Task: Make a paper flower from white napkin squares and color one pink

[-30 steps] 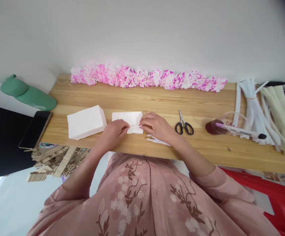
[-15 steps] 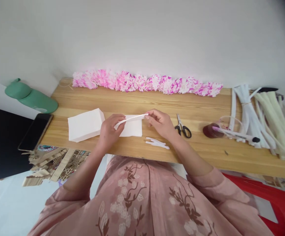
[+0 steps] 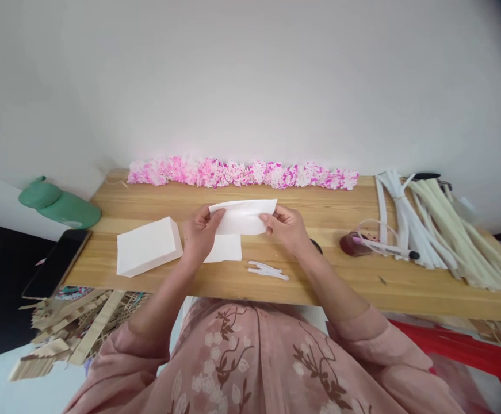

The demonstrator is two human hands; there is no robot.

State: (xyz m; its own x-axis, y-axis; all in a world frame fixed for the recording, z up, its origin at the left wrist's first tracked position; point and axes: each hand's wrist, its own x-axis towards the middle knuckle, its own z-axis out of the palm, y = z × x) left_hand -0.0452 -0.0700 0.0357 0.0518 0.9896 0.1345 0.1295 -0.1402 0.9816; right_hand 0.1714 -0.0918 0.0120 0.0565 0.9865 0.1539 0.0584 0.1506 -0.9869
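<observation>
Between my two hands a white paper tissue (image 3: 245,218) is stretched out, tilted so that its broad face shows. My left hand (image 3: 201,230) pinches its left end, thumb in front. At the right end, my right hand (image 3: 285,225) pinches it the same way. Below it on the table lies another flat white tissue (image 3: 226,249), partly covered by my left hand and the held one. A thick white stack of tissues (image 3: 149,247) rests left of my left hand. Several short white strips (image 3: 268,269) lie nearer to me. Scissors (image 3: 316,246) are mostly hidden behind my right forearm.
A row of pink and white ruffled paper flowers (image 3: 241,174) runs along the wall. On the right are a cup of dark red liquid (image 3: 354,244), a pen (image 3: 394,249), white pipe cleaners (image 3: 414,224) and cream ones (image 3: 452,236). A green bottle (image 3: 67,206) and a phone (image 3: 56,263) occupy the left.
The held tissue has turned from nearly edge-on to showing its broad face, and my hands have spread it wider. The view has tilted up, and my right forearm now covers most of the scissors.
</observation>
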